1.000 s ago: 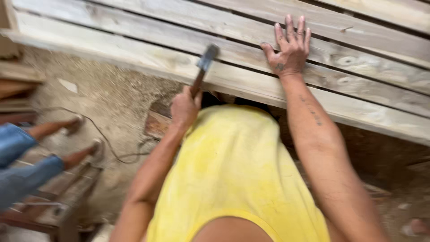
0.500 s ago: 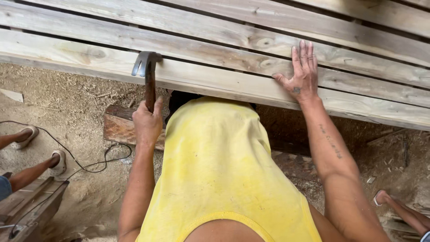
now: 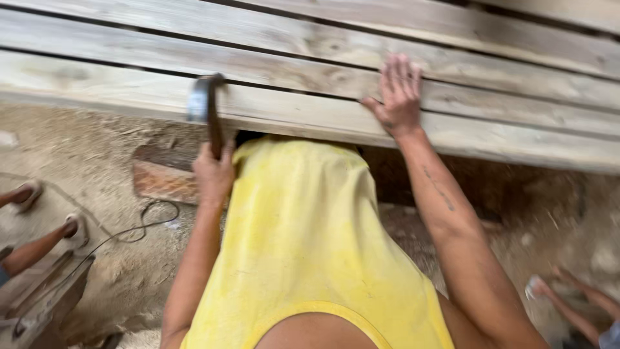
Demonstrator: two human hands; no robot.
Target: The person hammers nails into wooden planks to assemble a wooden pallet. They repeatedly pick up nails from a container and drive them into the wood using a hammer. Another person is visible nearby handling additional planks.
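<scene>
My left hand [image 3: 213, 173] grips the wooden handle of a hammer [image 3: 205, 110]. Its metal head is raised against the front edge of a stack of long weathered wooden planks [image 3: 303, 71]. My right hand [image 3: 395, 97] lies flat, fingers spread, on the nearest plank [image 3: 516, 139], to the right of the hammer. My yellow sleeveless shirt [image 3: 310, 252] fills the lower middle of the view.
Below the planks is sandy ground [image 3: 97, 161] with a reddish brick [image 3: 165, 182] and a thin black cable [image 3: 135, 226]. Another person's feet in sandals [image 3: 48, 213] are at the left, and another foot [image 3: 549, 287] at the lower right.
The hammer swung from right of centre to the left and now stands upright at the plank edge. My right hand stayed on the planks while the view shifted.
</scene>
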